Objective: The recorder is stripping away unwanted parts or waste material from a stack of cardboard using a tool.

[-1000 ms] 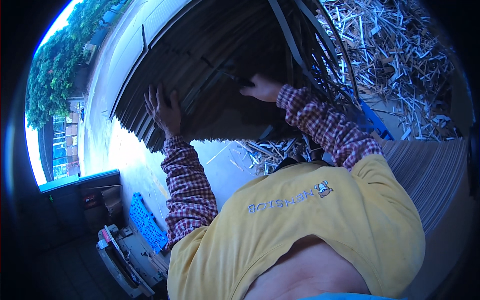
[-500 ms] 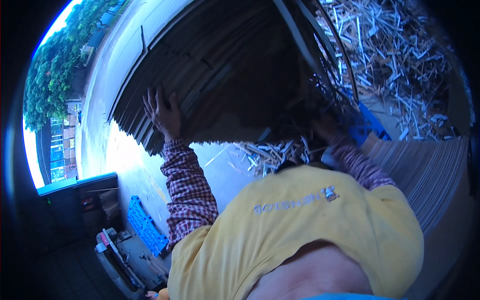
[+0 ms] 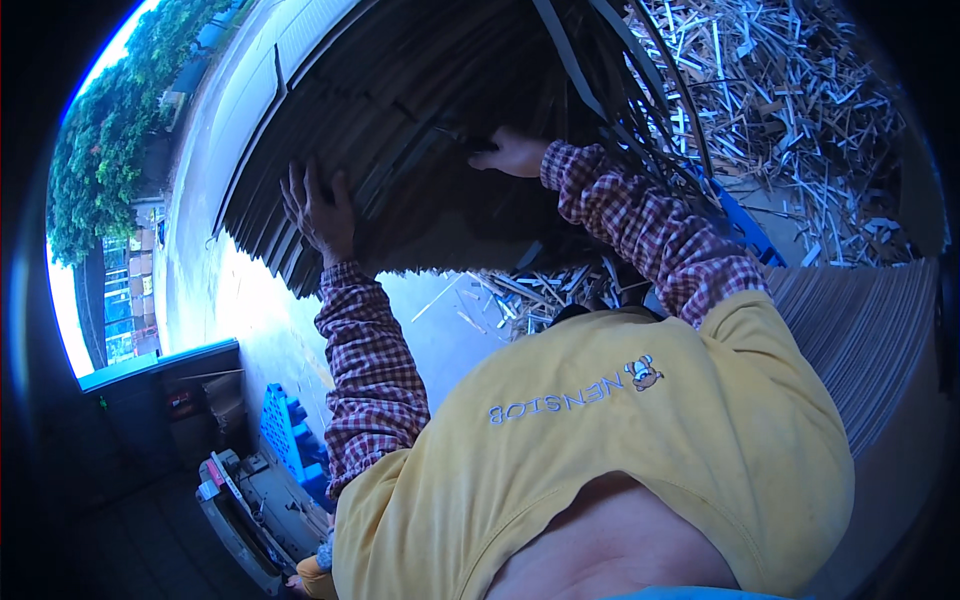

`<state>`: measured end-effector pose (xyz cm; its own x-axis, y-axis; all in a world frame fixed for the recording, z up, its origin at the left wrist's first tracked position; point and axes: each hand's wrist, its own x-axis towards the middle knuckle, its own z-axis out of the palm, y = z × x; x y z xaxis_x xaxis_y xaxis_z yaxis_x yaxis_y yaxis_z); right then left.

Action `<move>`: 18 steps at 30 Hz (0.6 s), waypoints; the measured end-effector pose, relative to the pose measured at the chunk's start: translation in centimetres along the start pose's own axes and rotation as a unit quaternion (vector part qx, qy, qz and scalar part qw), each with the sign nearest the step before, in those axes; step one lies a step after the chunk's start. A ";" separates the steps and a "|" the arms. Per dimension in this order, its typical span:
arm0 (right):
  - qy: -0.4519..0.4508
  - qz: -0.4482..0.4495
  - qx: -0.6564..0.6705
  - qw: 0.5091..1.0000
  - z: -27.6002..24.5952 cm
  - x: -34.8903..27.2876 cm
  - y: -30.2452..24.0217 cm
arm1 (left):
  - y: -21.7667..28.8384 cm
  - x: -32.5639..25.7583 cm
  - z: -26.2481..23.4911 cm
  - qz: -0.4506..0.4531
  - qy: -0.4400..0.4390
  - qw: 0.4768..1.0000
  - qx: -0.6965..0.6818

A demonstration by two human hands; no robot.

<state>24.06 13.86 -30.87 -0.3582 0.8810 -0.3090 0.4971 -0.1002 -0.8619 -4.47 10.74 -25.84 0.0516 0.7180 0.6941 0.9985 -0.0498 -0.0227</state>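
Cardboard stack (image 3: pixel 430 225) dead ahead, left hand (image 3: pixel 322 213) splayed against it, right hand (image 3: pixel 517 153) wrapped round dark-handled tool (image 3: pixel 484 143). Scrap strips (image 3: pixel 790 110) heaped on floor (image 3: pixel 385 335) off right, trees (image 3: pixel 105 165) outside, left.

Daylight glares on the pale floor (image 3: pixel 275 335), and green trees (image 3: pixel 100 160) stand at left.

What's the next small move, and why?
Probably draw the dark-handled tool rightward across the cardboard stack, away from the left hand. The right hand grips the tool with its tip pointing leftward at the stack, contact unclear, while the left hand lies spread against the stack on that side.
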 end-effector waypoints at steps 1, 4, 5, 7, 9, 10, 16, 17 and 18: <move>-0.004 -0.002 -0.001 1.000 -0.1 -0.1 -0.6 | -0.1 -0.1 -0.1 -0.004 -0.001 1.000 -0.003; -0.081 -0.015 0.014 0.997 -0.1 -0.4 -1.7 | -0.3 -0.2 -0.3 -0.005 0.004 1.000 0.000; -0.059 -0.006 0.026 0.998 0.3 -0.7 -1.8 | -0.4 -0.3 -0.3 -0.006 0.003 1.000 0.001; -0.036 0.002 0.038 0.999 0.9 -0.1 -1.5 | -0.4 -0.3 -0.3 -0.003 0.007 1.000 -0.001; -0.035 -0.026 0.068 0.997 2.1 1.7 0.0 | -0.2 0.0 -0.2 -0.002 0.009 1.000 -0.001; -0.036 -0.025 0.069 0.997 3.1 2.2 0.4 | -0.3 0.0 -0.2 -0.003 0.009 1.000 0.002; 0.133 -0.219 0.023 0.966 5.1 2.4 3.1 | 0.2 0.1 -0.6 0.008 0.007 1.000 -0.004; 0.121 -0.191 0.016 0.974 5.1 1.8 2.8 | 0.1 0.0 -0.6 0.008 0.009 1.000 -0.002; 0.110 -0.162 0.009 0.981 5.2 1.0 2.7 | 0.2 -0.1 -0.5 0.007 0.006 1.000 -0.010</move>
<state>20.95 12.10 -35.59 -0.3146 0.9463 0.0742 0.3709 0.1945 -0.9081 -4.28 10.30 -25.59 0.0642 0.7084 0.7029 0.9971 -0.0736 -0.0169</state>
